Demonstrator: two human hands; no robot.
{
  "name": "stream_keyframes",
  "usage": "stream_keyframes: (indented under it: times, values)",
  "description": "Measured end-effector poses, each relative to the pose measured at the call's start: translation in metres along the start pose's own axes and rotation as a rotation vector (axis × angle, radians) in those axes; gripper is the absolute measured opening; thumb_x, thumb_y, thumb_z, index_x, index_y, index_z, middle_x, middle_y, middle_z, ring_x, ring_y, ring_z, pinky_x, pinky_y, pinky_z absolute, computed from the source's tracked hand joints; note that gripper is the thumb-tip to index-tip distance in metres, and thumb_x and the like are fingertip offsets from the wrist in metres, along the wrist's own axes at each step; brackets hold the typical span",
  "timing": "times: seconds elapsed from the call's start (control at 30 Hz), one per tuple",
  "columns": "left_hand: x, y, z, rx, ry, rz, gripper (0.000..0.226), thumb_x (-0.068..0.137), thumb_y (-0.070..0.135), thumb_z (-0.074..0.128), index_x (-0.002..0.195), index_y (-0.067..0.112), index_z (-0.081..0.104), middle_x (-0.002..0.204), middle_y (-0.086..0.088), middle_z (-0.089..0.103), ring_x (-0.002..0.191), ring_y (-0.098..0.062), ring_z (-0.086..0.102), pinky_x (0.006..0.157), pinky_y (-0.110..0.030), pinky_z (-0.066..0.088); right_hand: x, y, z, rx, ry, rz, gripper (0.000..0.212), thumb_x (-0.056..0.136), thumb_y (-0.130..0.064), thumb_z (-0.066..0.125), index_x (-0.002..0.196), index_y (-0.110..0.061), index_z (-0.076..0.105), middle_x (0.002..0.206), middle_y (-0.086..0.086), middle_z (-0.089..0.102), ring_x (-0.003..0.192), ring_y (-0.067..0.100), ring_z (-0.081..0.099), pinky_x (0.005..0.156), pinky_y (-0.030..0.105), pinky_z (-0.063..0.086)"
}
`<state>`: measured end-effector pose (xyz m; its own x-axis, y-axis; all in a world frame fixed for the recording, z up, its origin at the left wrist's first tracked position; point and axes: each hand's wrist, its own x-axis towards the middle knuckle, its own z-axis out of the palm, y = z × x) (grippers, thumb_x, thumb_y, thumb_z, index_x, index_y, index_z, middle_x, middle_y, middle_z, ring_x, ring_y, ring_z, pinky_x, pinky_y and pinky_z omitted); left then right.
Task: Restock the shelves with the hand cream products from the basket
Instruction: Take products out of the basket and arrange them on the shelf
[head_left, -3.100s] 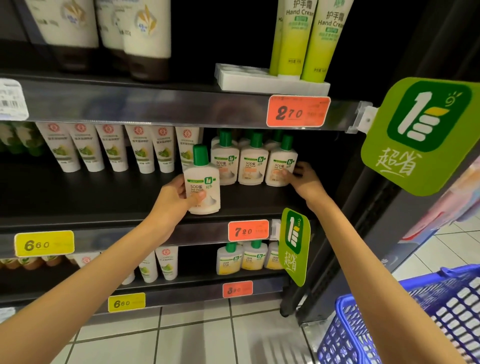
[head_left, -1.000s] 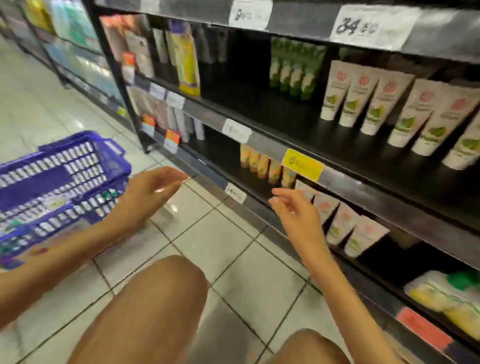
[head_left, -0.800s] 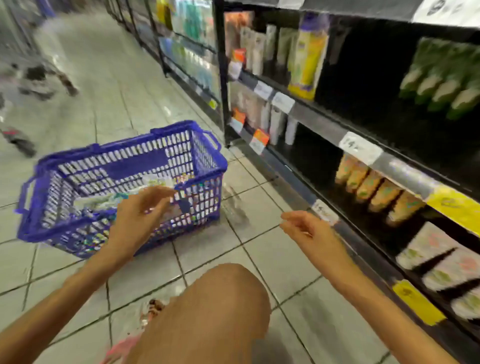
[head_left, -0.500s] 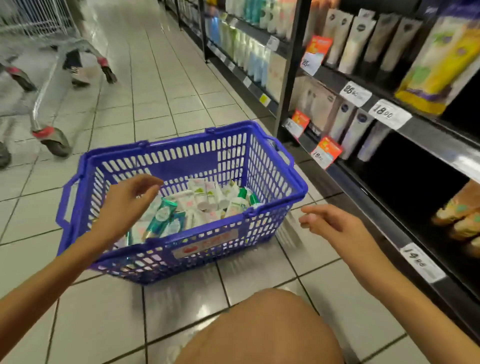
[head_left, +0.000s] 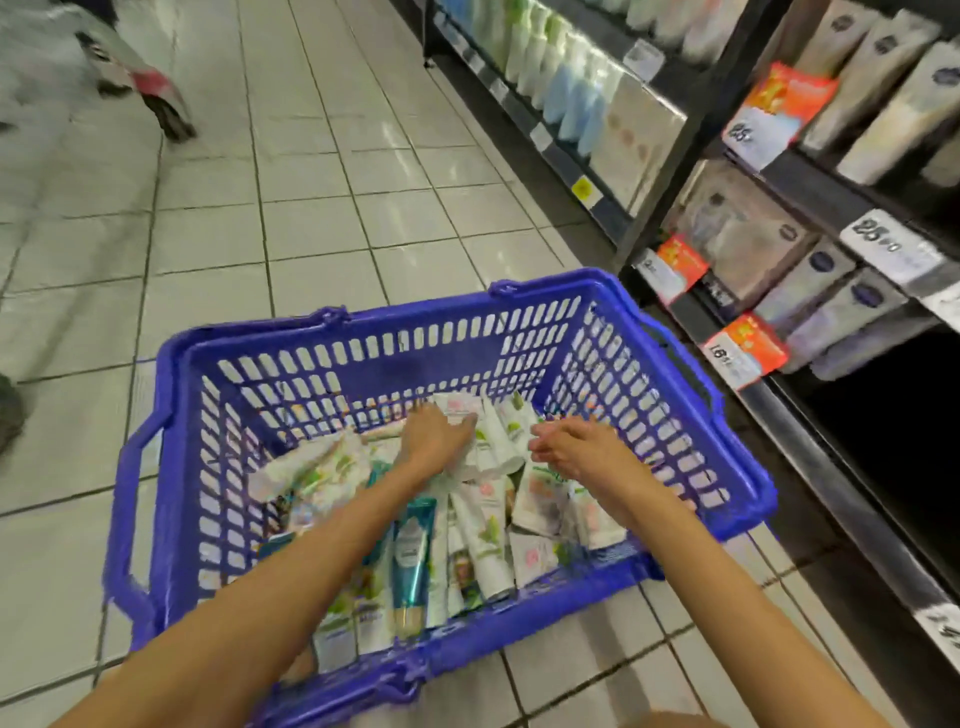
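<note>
On a tiled shop floor beside dark shelves sits a blue basket of hand cream tubes. The left hand closes on white tubes near its far wall; the right hand hovers, fingers loosely spread.

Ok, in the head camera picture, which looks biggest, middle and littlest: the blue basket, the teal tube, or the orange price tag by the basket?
1. Blue basket, by far the biggest.
2. Teal tube lying inside it.
3. Orange price tag on the shelf edge.
The tube and tag look close in size, and the tube lies nearer the camera, so their order is unsure.
</note>
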<state>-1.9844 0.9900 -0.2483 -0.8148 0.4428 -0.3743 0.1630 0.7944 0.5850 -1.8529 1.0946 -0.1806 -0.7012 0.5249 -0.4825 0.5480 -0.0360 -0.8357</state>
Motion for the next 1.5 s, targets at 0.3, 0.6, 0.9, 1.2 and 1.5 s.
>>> stream_keyframes:
  times: [0.3, 0.6, 0.9, 1.2, 1.5]
  values:
    - [0.014, -0.021, 0.005, -0.352, -0.045, -0.130, 0.028, 0.083, 0.018, 0.059, 0.106, 0.001, 0.063, 0.109, -0.017, 0.066, 0.098, -0.031, 0.062, 0.076, -0.033, 0.048, 0.058, 0.005, 0.028, -0.388, 0.001, 0.116, 0.030, 0.092, -0.013, 0.049, 0.078, 0.009, 0.062, 0.078, 0.022, 0.057, 0.079, 0.027, 0.056, 0.069, 0.032, 0.040]
    - [-0.001, -0.038, -0.013, -0.795, 0.007, -0.122, 0.021, 0.087, 0.013, 0.059, 0.107, 0.016, 0.057, 0.102, -0.005, 0.065, 0.088, -0.021, 0.062, 0.071, -0.031, 0.051, 0.098, 0.006, 0.066, -0.981, 0.037, 0.043, 0.022, 0.086, -0.023, 0.061, 0.078, -0.003, 0.060, 0.088, 0.014, 0.057, 0.082, 0.022, 0.057, 0.064, 0.026, 0.044]
    - [-0.006, -0.034, -0.022, -1.030, -0.049, -0.187, 0.022, 0.087, 0.001, 0.050, 0.104, 0.012, 0.058, 0.089, -0.007, 0.066, 0.076, -0.018, 0.064, 0.056, -0.025, 0.052, 0.106, 0.012, 0.102, -1.101, 0.031, 0.031, 0.037, 0.090, -0.013, 0.052, 0.124, -0.001, 0.045, 0.125, 0.019, 0.053, 0.118, 0.034, 0.046, 0.094, 0.036, 0.042]
    - [-0.018, -0.008, -0.029, -1.029, -0.170, -0.096, 0.020, 0.092, 0.002, 0.044, 0.096, 0.018, 0.056, 0.103, -0.011, 0.062, 0.084, -0.020, 0.063, 0.070, -0.032, 0.050, 0.084, 0.001, 0.044, -0.352, -0.065, 0.161, 0.050, 0.078, -0.016, 0.071, 0.121, 0.000, 0.050, 0.124, 0.016, 0.057, 0.113, 0.030, 0.055, 0.092, 0.035, 0.047]
    - [-0.103, 0.142, -0.001, -1.125, -0.626, 0.445, 0.019, 0.097, 0.012, 0.035, 0.099, 0.021, 0.052, 0.077, 0.013, 0.071, 0.069, -0.002, 0.067, 0.063, -0.022, 0.057, -0.086, -0.032, -0.135, 0.342, 0.070, -0.093, 0.011, 0.096, -0.011, 0.042, 0.086, -0.016, 0.041, 0.065, 0.003, 0.052, 0.048, 0.008, 0.052, 0.045, 0.019, 0.047]
